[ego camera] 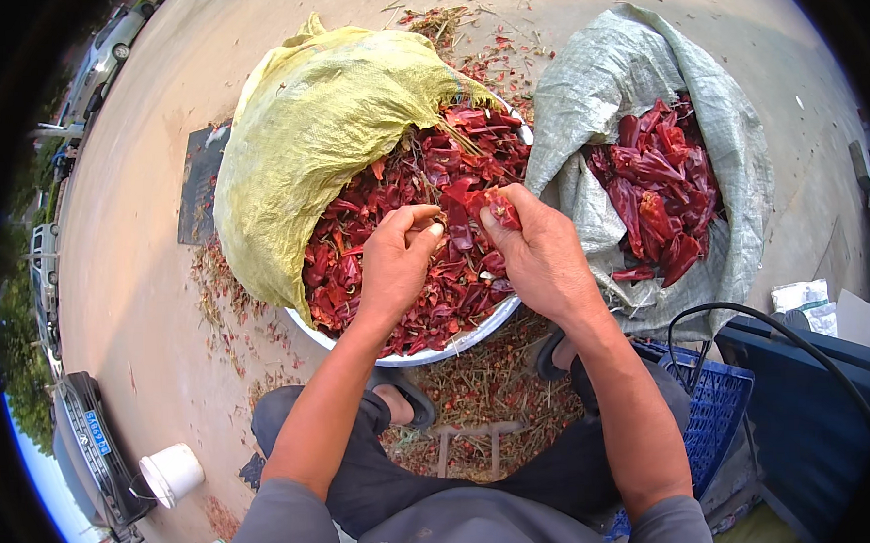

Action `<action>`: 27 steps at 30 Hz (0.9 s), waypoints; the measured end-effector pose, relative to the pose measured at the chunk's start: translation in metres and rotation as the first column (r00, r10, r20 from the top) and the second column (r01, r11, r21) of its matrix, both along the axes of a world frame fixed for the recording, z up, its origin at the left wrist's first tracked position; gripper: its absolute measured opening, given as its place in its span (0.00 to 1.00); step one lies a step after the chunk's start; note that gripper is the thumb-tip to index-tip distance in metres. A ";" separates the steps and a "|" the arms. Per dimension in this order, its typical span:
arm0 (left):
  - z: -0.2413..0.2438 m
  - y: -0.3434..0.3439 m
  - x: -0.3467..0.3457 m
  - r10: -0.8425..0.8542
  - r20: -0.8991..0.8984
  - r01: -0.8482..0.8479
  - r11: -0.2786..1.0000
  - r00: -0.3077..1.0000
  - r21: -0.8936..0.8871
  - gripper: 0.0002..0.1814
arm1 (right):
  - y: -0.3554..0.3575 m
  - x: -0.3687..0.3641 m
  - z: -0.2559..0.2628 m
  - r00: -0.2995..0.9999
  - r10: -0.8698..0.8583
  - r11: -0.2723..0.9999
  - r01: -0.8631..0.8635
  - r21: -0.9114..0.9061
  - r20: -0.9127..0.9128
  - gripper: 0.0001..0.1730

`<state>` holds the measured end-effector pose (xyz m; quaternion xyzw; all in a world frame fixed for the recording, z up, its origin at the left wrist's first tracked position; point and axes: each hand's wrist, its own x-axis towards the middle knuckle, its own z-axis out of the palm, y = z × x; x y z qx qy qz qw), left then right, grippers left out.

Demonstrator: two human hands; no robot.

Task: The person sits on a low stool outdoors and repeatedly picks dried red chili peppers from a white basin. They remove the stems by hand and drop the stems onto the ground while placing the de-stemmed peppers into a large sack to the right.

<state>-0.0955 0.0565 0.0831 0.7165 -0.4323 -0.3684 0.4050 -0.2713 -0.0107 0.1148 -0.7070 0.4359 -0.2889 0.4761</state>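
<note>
My left hand (397, 262) is over the heap with thumb and forefinger pinched together. A small brownish scrap (441, 218) shows at those fingertips, too small to name for certain. Between the thumb and curled fingers of my right hand (547, 256) is a torn dried red pepper (503, 209). Below both hands, broken dried red peppers (348, 272) mixed with stems and seeds fill a wide white basin (438, 353). A yellow woven sack (312, 131) drapes over the basin's left and far side. At right, a grey-white woven sack (736, 156) gapes around larger, wholer dried peppers (653, 182).
Pepper scraps and stems (484, 386) litter the concrete between my feet. A blue plastic crate (710, 412) and a dark blue panel (812, 415) with a black cable (787, 332) stand at right. A white bucket (173, 472) and parked cars (93, 446) are at left.
</note>
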 end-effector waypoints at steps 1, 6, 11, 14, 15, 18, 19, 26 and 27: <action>-0.016 -0.004 0.005 -0.057 0.227 0.043 0.997 0.972 0.066 0.21 | -0.004 -0.001 0.009 0.988 -0.053 0.978 0.022 0.208 0.143 0.08; -0.098 -0.002 0.005 -0.286 0.677 0.166 0.957 0.679 0.238 0.26 | -0.009 -0.007 0.026 0.926 -0.206 0.856 0.013 0.517 0.318 0.12; -0.133 0.003 0.026 -0.325 0.690 0.148 0.941 0.646 0.305 0.14 | -0.009 -0.013 0.022 0.931 -0.145 0.860 -0.049 0.509 0.335 0.11; -0.113 -0.003 0.027 -0.104 0.625 0.056 0.994 0.774 0.096 0.11 | -0.012 -0.017 0.023 0.975 -0.097 0.897 -0.002 0.442 0.201 0.12; -0.104 -0.006 0.032 -0.080 0.585 0.029 0.995 0.807 0.097 0.11 | -0.012 -0.017 0.019 0.982 -0.086 0.924 0.015 0.382 0.168 0.12; -0.042 -0.015 0.021 -0.074 0.340 -0.002 0.976 0.938 0.218 0.12 | -0.009 -0.018 0.010 0.993 -0.080 0.966 0.054 0.252 0.091 0.12; -0.033 -0.014 0.019 -0.057 0.212 0.009 0.975 0.976 0.223 0.12 | -0.007 -0.016 0.009 0.992 -0.084 0.966 0.059 0.253 0.090 0.12; 0.027 0.006 -0.010 -0.089 -0.393 0.108 0.994 0.915 0.025 0.12 | 0.007 -0.006 0.006 0.992 0.029 0.980 -0.053 0.192 0.124 0.17; 0.031 0.010 -0.015 -0.124 -0.336 0.142 0.990 0.934 0.028 0.12 | 0.010 -0.004 0.008 0.983 0.043 0.956 -0.093 0.278 0.181 0.18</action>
